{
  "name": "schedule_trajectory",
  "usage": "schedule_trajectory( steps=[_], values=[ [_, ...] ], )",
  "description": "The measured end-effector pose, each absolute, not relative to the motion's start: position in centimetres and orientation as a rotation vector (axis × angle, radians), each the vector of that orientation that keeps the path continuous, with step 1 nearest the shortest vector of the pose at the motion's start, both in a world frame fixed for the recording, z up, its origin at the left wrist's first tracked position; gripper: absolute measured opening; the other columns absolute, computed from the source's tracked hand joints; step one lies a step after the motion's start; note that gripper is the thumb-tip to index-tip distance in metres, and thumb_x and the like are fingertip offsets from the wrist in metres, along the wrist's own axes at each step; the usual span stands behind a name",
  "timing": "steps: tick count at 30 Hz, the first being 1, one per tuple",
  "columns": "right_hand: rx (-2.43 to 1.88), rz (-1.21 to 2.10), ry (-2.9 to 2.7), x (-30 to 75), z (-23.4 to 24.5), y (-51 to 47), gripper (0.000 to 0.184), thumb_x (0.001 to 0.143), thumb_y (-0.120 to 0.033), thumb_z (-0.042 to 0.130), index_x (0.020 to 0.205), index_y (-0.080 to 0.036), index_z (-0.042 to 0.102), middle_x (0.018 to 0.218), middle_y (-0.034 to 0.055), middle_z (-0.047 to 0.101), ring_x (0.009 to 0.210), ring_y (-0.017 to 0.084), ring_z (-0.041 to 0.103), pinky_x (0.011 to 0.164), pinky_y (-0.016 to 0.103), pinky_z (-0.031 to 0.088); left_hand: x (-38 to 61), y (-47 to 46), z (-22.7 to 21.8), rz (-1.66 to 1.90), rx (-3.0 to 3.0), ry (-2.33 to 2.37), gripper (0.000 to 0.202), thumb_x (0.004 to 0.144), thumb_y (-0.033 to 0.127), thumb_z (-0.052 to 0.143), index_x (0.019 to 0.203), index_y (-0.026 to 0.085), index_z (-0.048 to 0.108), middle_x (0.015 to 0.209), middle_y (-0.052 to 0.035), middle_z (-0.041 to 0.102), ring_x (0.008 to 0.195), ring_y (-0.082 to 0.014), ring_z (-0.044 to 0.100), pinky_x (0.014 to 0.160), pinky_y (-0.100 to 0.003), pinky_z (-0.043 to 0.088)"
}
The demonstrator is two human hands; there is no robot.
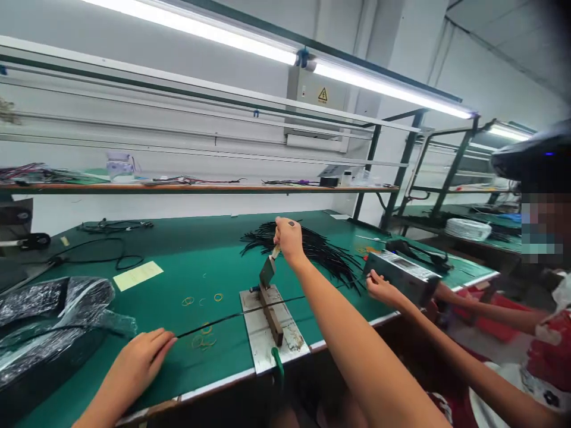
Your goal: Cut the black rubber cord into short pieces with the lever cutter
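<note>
Between the fingers of my left hand (145, 359), closed at the bench's front left, is one end of a thin black cable (214, 324). It stretches right, over the dark block (270, 315) of a lever cutter, and on toward the co-worker's side. My right hand (289, 241) is wrapped round the handle of the cutter, whose wide blade (267, 272) is raised above the block. The cutter's stained white base plate (292, 333) sits at the bench edge. A co-worker's hand (382, 289) is near the right end of the cable; whether it grips it, I cannot tell.
Behind the cutter lies a pile of black cables (330, 252). Yellow rubber bands (218, 297) and a yellow note (138, 276) lie on the green bench. A plastic-wrapped black bundle (57, 321) is at left, a grey metal box (401, 273) at right. A shelf (200, 188) spans the back.
</note>
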State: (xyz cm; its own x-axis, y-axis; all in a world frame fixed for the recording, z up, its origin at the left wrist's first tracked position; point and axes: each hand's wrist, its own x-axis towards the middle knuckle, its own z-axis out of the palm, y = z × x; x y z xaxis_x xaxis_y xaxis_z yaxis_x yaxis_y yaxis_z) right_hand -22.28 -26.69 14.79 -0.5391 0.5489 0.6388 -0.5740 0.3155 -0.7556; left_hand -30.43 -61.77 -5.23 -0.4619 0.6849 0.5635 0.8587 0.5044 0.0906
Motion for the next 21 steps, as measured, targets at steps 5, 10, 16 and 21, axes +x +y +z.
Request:
schedule_trajectory(
  steps=[5, 10, 16, 21],
  values=[
    [0.051, 1.435, -1.59, -22.5, 14.6, -26.4, 0.038, 0.08, -0.037, 0.05, 0.05, -0.026, 0.029, 0.038, -0.0076, 0.026, 0.037, 0.009, 0.028, 0.042, 0.028, 0.03, -29.8, -61.9, -6.9, -0.63, -1.333, -2.3, 0.04, 0.096, 0.045, 0.038, 0.078, 0.024, 0.067, 0.073, 0.0005, 0.067, 0.065, -0.014, 0.061, 0.065, -0.025, 0.046],
    [0.038, 1.403, -1.624, -20.4, 13.9, -26.9, 0.04, 0.082, -0.042, 0.051, 0.051, -0.025, 0.032, 0.042, -0.0062, 0.03, 0.041, 0.01, 0.03, 0.044, 0.028, 0.032, -29.2, -61.3, -7.7, -0.714, -1.334, -2.218, 0.039, 0.094, 0.047, 0.04, 0.08, 0.026, 0.069, 0.079, 0.0001, 0.071, 0.067, -0.0143, 0.064, 0.065, -0.024, 0.049],
    [0.09, 1.431, -1.577, -16.2, 11.4, -28.7, 0.044, 0.084, -0.044, 0.052, 0.05, -0.024, 0.033, 0.045, -0.0059, 0.029, 0.044, 0.009, 0.029, 0.045, 0.028, 0.028, -30.2, -62.3, -7.7, -0.669, -1.29, -2.326, 0.035, 0.091, 0.047, 0.044, 0.079, 0.026, 0.071, 0.084, 0.0002, 0.073, 0.07, -0.0156, 0.066, 0.064, -0.025, 0.052],
    [0.088, 1.442, -1.511, -15.1, 10.1, -29.1, 0.045, 0.085, -0.042, 0.053, 0.049, -0.023, 0.033, 0.045, -0.0059, 0.029, 0.044, 0.009, 0.03, 0.047, 0.029, 0.028, -29.7, -62.1, -7.3, -0.69, -1.227, -2.345, 0.038, 0.088, 0.051, 0.045, 0.075, 0.026, 0.07, 0.078, 0.0004, 0.073, 0.065, -0.015, 0.064, 0.062, -0.024, 0.051]
  ],
)
